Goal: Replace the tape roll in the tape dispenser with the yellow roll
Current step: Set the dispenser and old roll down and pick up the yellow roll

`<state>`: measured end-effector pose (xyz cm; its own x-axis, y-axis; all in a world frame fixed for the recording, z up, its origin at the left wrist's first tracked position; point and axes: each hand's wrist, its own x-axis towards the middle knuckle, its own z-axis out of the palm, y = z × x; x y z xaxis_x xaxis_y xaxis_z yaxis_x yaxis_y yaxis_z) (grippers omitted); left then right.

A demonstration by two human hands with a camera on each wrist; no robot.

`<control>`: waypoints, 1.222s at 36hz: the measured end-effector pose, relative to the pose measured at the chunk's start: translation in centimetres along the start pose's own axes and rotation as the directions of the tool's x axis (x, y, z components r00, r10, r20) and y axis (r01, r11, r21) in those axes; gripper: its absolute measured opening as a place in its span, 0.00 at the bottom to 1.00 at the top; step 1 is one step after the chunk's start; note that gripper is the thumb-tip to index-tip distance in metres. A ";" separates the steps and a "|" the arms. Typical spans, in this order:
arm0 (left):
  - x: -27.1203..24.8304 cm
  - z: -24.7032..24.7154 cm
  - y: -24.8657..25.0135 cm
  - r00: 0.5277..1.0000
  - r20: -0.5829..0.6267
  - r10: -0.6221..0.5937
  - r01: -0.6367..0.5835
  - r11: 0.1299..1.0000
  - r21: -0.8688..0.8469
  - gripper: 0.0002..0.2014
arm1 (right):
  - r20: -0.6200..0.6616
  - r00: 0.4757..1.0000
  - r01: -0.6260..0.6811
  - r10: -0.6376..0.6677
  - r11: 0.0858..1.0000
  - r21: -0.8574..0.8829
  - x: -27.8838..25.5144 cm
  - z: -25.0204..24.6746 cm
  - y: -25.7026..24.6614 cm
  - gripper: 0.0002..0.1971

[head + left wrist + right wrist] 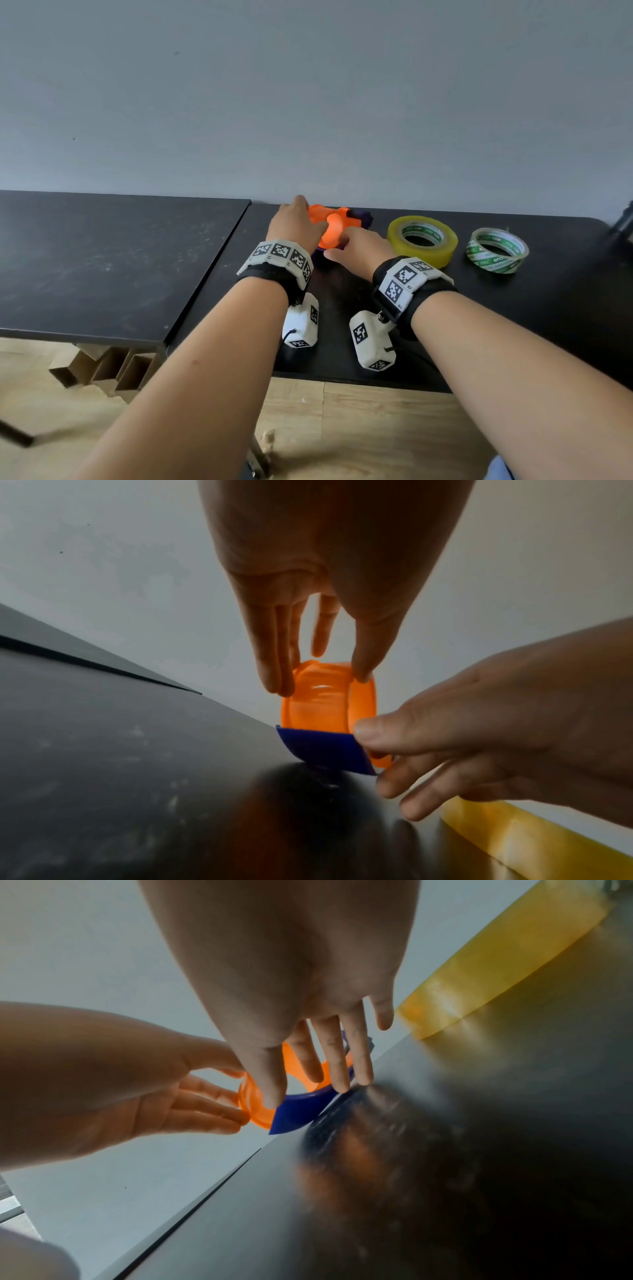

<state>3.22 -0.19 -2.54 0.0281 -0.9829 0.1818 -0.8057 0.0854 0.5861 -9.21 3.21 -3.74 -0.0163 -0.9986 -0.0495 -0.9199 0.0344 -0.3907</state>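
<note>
The orange tape dispenser [330, 228] with a dark blue part [322, 748] lies on the black table [548, 308] close to the wall. My left hand [308, 219] reaches over its left side and pinches the orange body [318, 710] between fingers and thumb. My right hand [342, 245] holds the near right side, its thumb [366, 731] pressed on the blue part and its fingers on the far side. The yellow roll [428, 255] lies flat just right of my right hand, untouched. I cannot see a roll inside the dispenser.
A clear roll with a green printed core [493, 263] lies flat right of the yellow one. A second black tabletop [102, 257] adjoins on the left. Cardboard boxes [113, 370] stand beneath it. A dark object [625, 222] shows at the right edge.
</note>
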 end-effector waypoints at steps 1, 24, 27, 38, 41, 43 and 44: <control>-0.1 0.0 0.1 1.000 0.004 -0.016 0.016 1.000 -0.010 0.21 | -0.004 1.000 0.000 0.000 1.000 0.005 -0.1 -0.1 0.0 0.19; 0.5 -1.0 -2.1 0.968 0.084 -0.238 0.214 0.949 0.229 0.19 | -0.162 0.987 0.019 -0.002 0.995 0.099 0.8 -0.6 0.7 0.24; 0.6 -0.8 -1.6 0.981 -0.009 -0.193 0.192 0.966 0.173 0.18 | -0.154 0.988 0.022 -0.003 0.992 0.121 0.9 -0.9 0.8 0.27; -0.7 0.7 5.0 0.990 -0.038 0.138 -0.134 0.987 0.083 0.20 | -0.262 0.960 -0.063 0.101 0.987 0.150 -0.3 -4.3 5.9 0.23; -1.4 2.0 6.8 0.978 0.001 0.209 -0.208 0.973 0.099 0.20 | -0.276 0.951 -0.097 0.139 0.983 0.158 -1.2 -5.3 7.9 0.21; -1.8 2.8 7.8 0.968 0.038 0.250 -0.253 0.962 0.104 0.20 | -0.252 0.955 -0.121 0.158 0.980 0.159 -1.7 -5.8 9.1 0.22; -2.1 3.1 8.3 0.962 0.064 0.266 -0.271 0.957 0.104 0.20 | -0.238 0.957 -0.130 0.164 0.980 0.153 -2.0 -6.0 9.6 0.23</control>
<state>-5.37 2.05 -0.46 -0.2249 -0.9333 0.2799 -0.8403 0.3312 0.4291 -20.38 5.26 -1.91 -0.2599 -0.9596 0.1075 -0.8390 0.1693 -0.5172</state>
